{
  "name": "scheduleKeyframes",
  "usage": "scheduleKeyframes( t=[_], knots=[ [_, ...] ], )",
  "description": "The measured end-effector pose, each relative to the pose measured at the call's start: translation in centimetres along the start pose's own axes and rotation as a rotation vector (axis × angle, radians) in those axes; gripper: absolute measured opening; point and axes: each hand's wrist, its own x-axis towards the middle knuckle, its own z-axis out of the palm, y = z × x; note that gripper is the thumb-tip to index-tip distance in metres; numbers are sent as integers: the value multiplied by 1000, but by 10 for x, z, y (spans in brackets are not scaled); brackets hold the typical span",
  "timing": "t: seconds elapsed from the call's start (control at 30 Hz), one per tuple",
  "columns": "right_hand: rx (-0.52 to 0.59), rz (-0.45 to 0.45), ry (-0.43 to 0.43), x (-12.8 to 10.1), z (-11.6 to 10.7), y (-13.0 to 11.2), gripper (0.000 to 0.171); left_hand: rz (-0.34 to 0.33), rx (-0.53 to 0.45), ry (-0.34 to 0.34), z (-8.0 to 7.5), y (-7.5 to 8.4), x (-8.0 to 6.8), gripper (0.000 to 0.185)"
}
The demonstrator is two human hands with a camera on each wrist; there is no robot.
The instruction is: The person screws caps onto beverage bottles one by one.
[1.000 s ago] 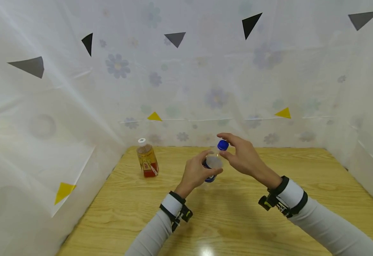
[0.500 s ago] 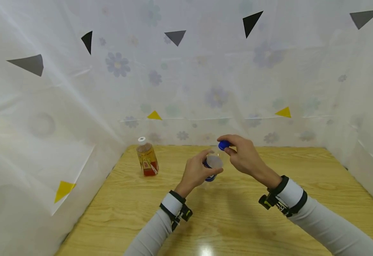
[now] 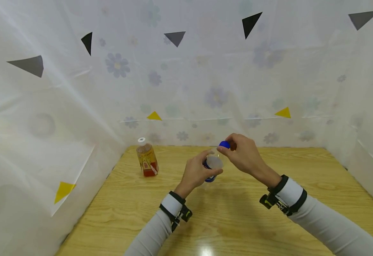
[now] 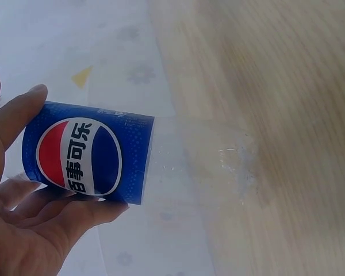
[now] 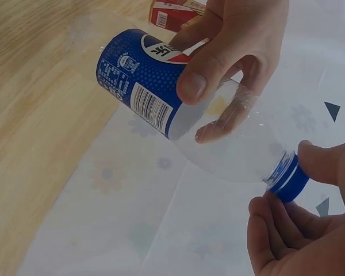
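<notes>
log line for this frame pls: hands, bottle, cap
left hand: grips clear plastic blue-labelled bottle, held off table | right hand fingers: pinch blue screw cap, on neck | amber drink bottle: upright, apart

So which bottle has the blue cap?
The clear bottle with the blue label, held in both hands. Its cap is blue; the tea bottle standing on the table has a white one.

Both arms wear light grey long sleeves ending in white cuffs. A black strap with a small black camera mount circles each wrist; the left hand (image 3: 195,173) and right hand (image 3: 244,155) are bare.
</notes>
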Motion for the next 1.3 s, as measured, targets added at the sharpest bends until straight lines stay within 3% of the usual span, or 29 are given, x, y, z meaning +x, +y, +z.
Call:
scheduleKeyframes(
  t=[0.27,0.53,0.8,1.3],
  knots=[
    [8,42,-51,0,0,1,30,2,10,-5,-1,0,0,69],
    [-6,91,-137,-5,-7,-3,56,-1,16,-10,1,0,-1,66],
    [30,-2,-128,-6,-12,-9,45,2,14,-7,0,3,0,66],
    [10,-26,-114,-4,-8,-9,37,26,17,-6,-1,4,2,61]
  ],
)
